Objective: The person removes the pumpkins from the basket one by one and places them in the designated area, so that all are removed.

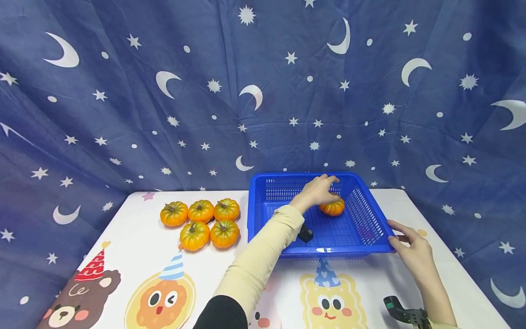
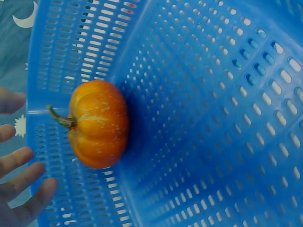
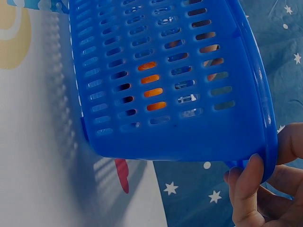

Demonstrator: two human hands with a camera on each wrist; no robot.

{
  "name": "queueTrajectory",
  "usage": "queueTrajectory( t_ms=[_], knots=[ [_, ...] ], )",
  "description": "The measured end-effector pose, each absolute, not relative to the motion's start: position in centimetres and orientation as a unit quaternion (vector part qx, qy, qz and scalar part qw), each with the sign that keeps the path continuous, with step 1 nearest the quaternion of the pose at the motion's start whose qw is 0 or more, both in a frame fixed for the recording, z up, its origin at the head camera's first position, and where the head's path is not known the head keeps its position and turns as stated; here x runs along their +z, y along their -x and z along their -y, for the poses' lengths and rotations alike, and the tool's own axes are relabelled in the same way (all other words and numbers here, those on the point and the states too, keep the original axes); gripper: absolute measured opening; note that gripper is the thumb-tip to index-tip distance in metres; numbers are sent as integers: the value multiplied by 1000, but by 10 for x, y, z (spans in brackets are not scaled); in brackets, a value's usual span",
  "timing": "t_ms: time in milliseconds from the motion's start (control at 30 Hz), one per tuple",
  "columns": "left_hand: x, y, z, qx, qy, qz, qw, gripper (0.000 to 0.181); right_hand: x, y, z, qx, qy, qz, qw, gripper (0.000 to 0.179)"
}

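Note:
A blue plastic basket [image 1: 328, 237] with slotted walls stands at the back right of the table. Inside it lies one small orange pumpkin [image 1: 334, 208] with a green stem, seen whole as a pumpkin [image 2: 99, 124] in the left wrist view. My left hand [image 1: 318, 189] reaches into the basket over this pumpkin. The left wrist view shows its fingers [image 2: 28, 182] spread and apart from the pumpkin. With thumb and fingers my right hand [image 1: 416, 256] grips the basket's front right corner; the right wrist view shows the thumb [image 3: 249, 177] on the rim.
Several orange-yellow pumpkins [image 1: 195, 236] sit in two rows on the table left of the basket. Cartoon prints cover the white tablecloth [image 1: 230, 274]. A dark blue curtain [image 1: 279, 68] with moons and stars hangs behind the table.

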State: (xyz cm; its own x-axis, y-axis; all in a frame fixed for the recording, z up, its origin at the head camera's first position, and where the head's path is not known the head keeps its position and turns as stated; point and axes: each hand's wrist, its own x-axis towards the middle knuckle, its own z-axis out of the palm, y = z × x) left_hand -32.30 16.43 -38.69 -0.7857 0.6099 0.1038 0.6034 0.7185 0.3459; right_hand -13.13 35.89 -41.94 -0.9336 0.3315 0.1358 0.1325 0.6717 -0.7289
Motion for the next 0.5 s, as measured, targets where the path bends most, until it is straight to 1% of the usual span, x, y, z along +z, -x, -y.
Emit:
queueTrajectory(
  t_ms=[200, 500],
  knots=[
    [-397, 324, -169, 179, -307, -934, 23, 59, -420, 131, -359, 384, 128, 905, 131, 44],
    [-409, 325, -175, 215, -267, -938, 46, 66, -420, 132, -359, 382, 125, 905, 136, 44]
  ],
)
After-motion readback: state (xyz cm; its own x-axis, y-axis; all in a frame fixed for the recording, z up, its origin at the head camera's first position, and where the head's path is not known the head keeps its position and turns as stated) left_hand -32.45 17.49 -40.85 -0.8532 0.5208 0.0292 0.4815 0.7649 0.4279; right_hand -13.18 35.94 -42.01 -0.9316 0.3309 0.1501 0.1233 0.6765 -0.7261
